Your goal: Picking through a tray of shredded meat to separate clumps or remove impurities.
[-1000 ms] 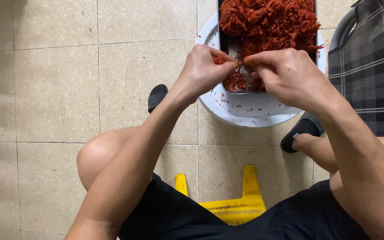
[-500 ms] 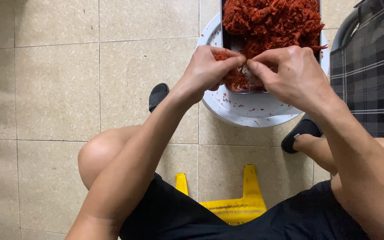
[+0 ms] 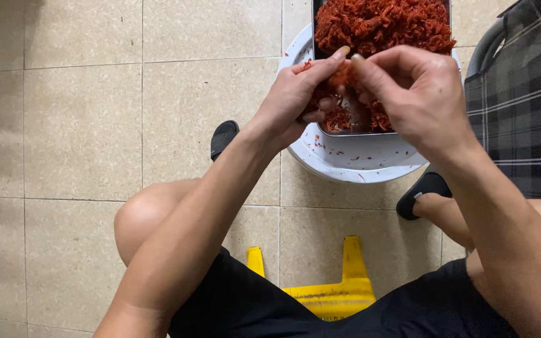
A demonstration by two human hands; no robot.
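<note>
A rectangular metal tray (image 3: 353, 130) heaped with red shredded flakes (image 3: 383, 25) rests on a round white lid (image 3: 352, 159) on the tiled floor. My left hand (image 3: 298, 97) and my right hand (image 3: 417, 94) meet over the tray's near end. Fingertips of both pinch a small clump of the red shreds (image 3: 344, 74) between them. The near part of the tray is hidden behind my fingers.
A yellow plastic stool (image 3: 327, 291) is under me. Black slippers (image 3: 223, 138) are on both feet, the right one (image 3: 422, 191) beside the lid. A plaid bag with a grey handle (image 3: 521, 100) stands at the right. Red crumbs dot the white lid.
Both hands have lifted slightly and drawn closer together, now pinching a clump of shreds above the tray's near end. The view has tilted a little.
</note>
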